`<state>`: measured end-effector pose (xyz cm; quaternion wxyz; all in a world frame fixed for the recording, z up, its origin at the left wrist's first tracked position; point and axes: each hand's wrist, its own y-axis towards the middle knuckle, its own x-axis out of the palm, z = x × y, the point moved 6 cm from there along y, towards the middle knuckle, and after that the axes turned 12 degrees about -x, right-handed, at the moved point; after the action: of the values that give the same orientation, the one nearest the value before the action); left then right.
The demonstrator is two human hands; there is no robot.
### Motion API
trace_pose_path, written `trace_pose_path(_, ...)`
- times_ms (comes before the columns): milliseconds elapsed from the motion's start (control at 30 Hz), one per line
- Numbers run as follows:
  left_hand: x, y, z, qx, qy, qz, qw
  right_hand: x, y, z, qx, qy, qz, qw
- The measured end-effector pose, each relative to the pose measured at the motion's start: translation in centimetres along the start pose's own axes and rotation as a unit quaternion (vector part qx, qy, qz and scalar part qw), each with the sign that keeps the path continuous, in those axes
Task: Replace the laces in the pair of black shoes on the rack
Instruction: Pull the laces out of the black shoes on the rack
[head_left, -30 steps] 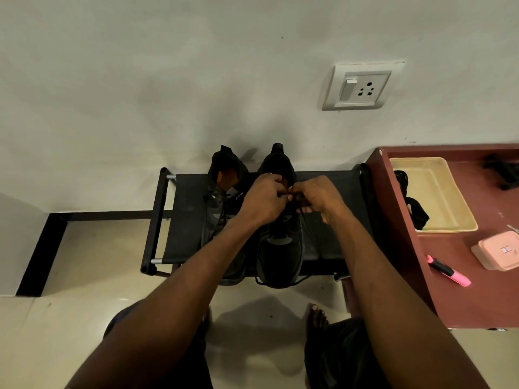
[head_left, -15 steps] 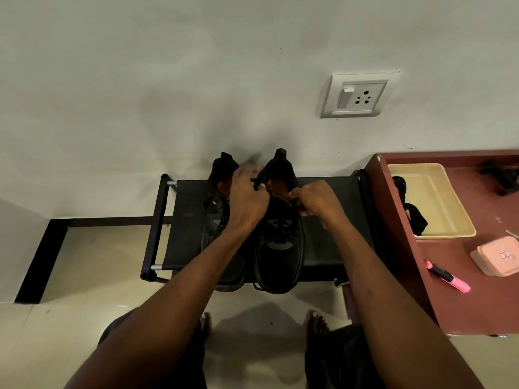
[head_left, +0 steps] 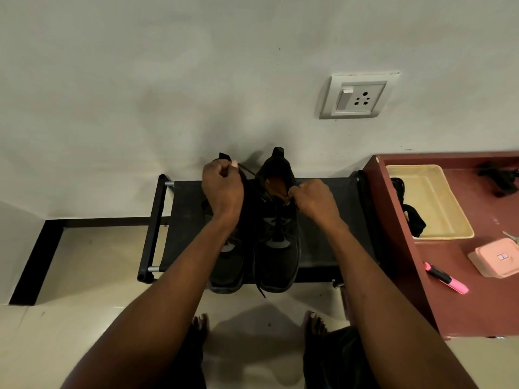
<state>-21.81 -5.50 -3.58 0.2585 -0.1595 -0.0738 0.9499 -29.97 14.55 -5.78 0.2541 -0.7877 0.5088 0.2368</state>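
At the far left a black skirting strip (head_left: pixel 36 262) is running along the foot of the pale wall, above the cream floor tiles. Next comes the black shoe rack (head_left: pixel 182 237), standing low against the wall with its end bar and silver tube ends facing left. On its fabric shelf the pair of black shoes is sitting side by side, toes pointing toward the person. The left shoe (head_left: pixel 230 265) is lying largely under the left forearm, which is blocking its middle and lace area from view. The left hand (head_left: pixel 223 186) is hovering over that shoe's heel end, fingers curled and pinching a thin dark lace (head_left: pixel 248 172) that is stretching taut toward the right shoe. The right shoe (head_left: pixel 278 248) is lying just beside its partner, its orange insole showing in the opening and a loose lace end dangling past its toe over the rack's front edge. The right hand (head_left: pixel 314 200) is resting at the right rim of that opening, fingers curled tight and gripping the collar or lace there; which one cannot be told. Below, the person's bare feet are standing on the tiles. A white wall socket (head_left: pixel 356 96) is sitting above. Further right a reddish table (head_left: pixel 477 304) is crowding the rack's end, bearing a cream tray (head_left: pixel 449 217) with black laces draped over its edge, a pink marker (head_left: pixel 446 282) and a pink box (head_left: pixel 497 261).
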Motion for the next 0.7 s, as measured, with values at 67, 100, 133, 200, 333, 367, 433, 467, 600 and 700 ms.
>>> trace_pose_path(67,0.7,-1.1,1.0,0.095,0.068,-0.020,0.993,-0.1,0.0,0.0,-0.011,-0.033,0.010,0.999)
trace_pose_path(100,1.5,-1.7,1.3,0.144,0.102,-0.052,0.983,-0.1,0.0,0.0,-0.018,-0.048,0.011,0.999)
trace_pose_path(133,2.5,-2.3,1.4,0.186,0.145,-0.094,0.967,-0.2,0.1,-0.1,-0.024,-0.064,0.008,0.998)
trace_pose_path(200,4.9,-3.3,0.7,0.242,0.244,-0.198,0.918,-0.5,0.2,-0.1,-0.031,-0.101,0.005,0.994)
trace_pose_path(333,7.4,-4.6,-1.3,0.286,0.361,-0.289,0.839,-1.0,0.4,-0.2,-0.042,-0.163,-0.008,0.986)
trace_pose_path(367,7.4,-4.8,-1.4,0.295,0.360,-0.286,0.838,-0.9,0.5,-0.2,-0.046,-0.178,-0.012,0.983)
trace_pose_path(433,7.5,-4.7,-1.7,0.305,0.357,-0.283,0.836,-0.5,0.4,-0.4,-0.058,-0.199,-0.018,0.978)
trace_pose_path(467,7.4,-4.6,-1.9,0.302,0.361,-0.285,0.835,-0.3,0.4,-0.4,-0.063,-0.202,-0.021,0.977)
trace_pose_path(600,5.9,-4.3,-0.1,0.224,0.230,-0.232,0.918,-0.3,0.3,-0.3,-0.062,-0.175,-0.024,0.982)
trace_pose_path(700,2.9,-2.6,1.4,0.117,0.054,-0.074,0.989,-0.5,0.2,0.2,-0.048,-0.141,-0.031,0.988)
